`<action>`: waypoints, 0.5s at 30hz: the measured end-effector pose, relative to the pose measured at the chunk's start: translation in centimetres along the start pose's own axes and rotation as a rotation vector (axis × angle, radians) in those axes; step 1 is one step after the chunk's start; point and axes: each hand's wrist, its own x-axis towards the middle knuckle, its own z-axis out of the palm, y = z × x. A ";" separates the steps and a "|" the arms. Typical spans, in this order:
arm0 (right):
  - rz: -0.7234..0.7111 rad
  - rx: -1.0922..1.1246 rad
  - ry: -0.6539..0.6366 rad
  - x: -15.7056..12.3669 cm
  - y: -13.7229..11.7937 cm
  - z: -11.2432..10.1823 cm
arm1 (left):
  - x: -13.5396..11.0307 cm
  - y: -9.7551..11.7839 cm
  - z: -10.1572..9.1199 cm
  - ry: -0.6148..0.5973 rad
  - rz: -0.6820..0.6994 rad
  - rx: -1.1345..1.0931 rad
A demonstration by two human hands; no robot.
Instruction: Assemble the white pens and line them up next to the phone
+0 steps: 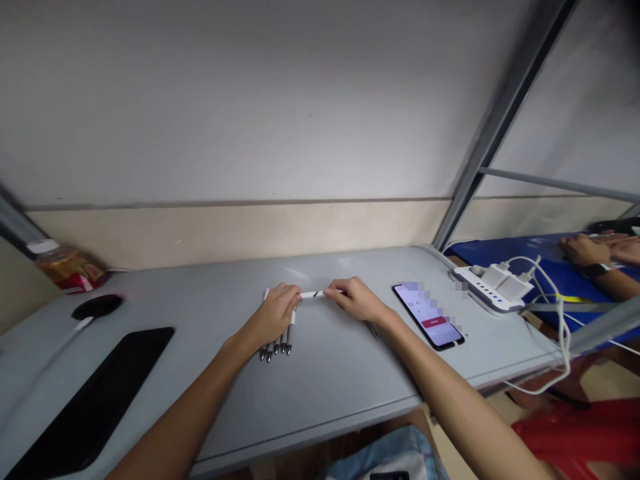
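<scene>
A white pen with a dark mark lies level between my two hands, just above the grey table. Its left end is pinched by the fingers of my left hand. At the other end, my right hand grips it between thumb and fingers. Beneath my left hand several white pens with grey grips and metal tips lie side by side, tips toward me. My left hand hides their upper parts. Close to my right wrist, a small dark thing on the table is mostly covered by my arm.
Right of my right arm lies a phone with a lit timer screen, near a white power strip with plugs and cables. A black slab, a dark round pad and a bottle are leftward. Another person's hands rest at a blue table.
</scene>
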 end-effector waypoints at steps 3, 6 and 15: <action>0.048 0.081 -0.058 0.0 0.0 0.3 | 0.0 -0.1 0.0 0.011 0.021 0.045; -0.033 0.084 0.001 0.0 -0.2 0.3 | 0.1 -0.3 -0.1 0.028 0.002 0.055; -0.121 -0.187 0.070 -0.3 -0.8 0.9 | 0.3 -0.1 -0.6 0.020 -0.099 0.002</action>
